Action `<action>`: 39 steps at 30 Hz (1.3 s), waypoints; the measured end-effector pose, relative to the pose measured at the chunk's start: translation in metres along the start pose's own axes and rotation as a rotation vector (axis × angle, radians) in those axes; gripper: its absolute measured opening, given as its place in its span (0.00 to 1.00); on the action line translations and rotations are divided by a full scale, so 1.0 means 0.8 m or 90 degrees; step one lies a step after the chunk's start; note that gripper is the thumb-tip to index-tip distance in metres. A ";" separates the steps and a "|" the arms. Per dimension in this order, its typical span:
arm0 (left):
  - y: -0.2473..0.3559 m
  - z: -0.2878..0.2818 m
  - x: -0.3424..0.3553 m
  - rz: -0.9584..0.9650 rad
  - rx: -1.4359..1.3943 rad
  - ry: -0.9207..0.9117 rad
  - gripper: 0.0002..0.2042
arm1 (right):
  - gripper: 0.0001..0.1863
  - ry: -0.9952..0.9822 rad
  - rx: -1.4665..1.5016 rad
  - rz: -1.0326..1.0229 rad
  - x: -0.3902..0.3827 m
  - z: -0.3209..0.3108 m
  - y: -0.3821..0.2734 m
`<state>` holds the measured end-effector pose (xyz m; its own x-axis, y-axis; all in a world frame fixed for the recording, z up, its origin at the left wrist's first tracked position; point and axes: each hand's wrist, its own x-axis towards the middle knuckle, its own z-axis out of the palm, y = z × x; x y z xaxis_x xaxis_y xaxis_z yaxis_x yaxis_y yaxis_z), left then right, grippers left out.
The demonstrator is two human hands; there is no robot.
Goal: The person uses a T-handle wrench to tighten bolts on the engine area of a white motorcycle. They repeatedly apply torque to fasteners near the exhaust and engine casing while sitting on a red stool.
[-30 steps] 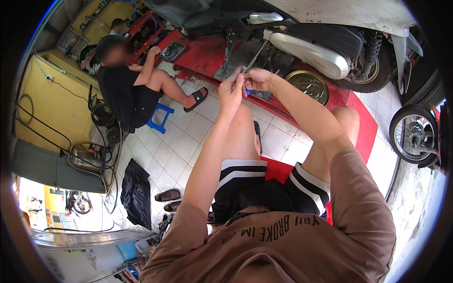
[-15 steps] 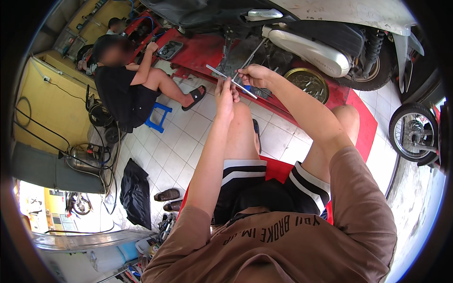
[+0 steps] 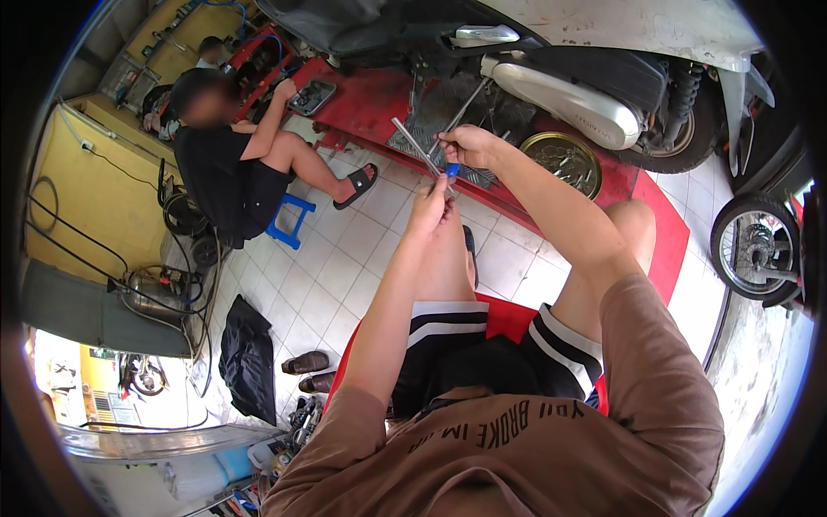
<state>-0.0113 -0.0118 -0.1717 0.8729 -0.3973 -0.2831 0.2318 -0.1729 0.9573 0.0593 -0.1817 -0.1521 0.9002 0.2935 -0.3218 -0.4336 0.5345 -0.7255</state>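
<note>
In front of my knees, my left hand (image 3: pixel 431 207) is closed round the lower end of a slim silver metal bar (image 3: pixel 408 138), whose exact kind I cannot make out. The bar slants up and left toward the red platform. Just to its right, my right hand (image 3: pixel 468 146) has its fingers pinched together. A small blue piece (image 3: pixel 453 170) shows between the two hands, under the right fingertips and close to the left thumb. What the right fingers grip is mostly hidden. A thin metal rod (image 3: pixel 469 102) runs from the scooter down behind the right hand.
A scooter (image 3: pixel 568 95) stands on the red platform (image 3: pixel 665 211) ahead. Beside its rear wheel lies a round golden tray (image 3: pixel 594 185) with small metal parts. A co-worker (image 3: pixel 215 164) sits at left on a blue stool (image 3: pixel 291 220), near a dark parts tray (image 3: pixel 312 97). Shoes (image 3: pixel 306 362) lie on the tiles.
The silver bar has turned steeper and its lower end has dropped. My left hand has moved down and right. The blue piece now shows between my hands.
</note>
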 end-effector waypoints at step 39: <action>0.004 0.000 0.019 0.240 0.259 0.009 0.16 | 0.07 0.038 0.026 -0.012 0.012 0.000 -0.006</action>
<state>0.0029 -0.0184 -0.1726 0.8693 -0.4880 0.0785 -0.2803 -0.3559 0.8915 0.0701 -0.1814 -0.1521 0.9083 0.2362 -0.3452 -0.4172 0.5712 -0.7069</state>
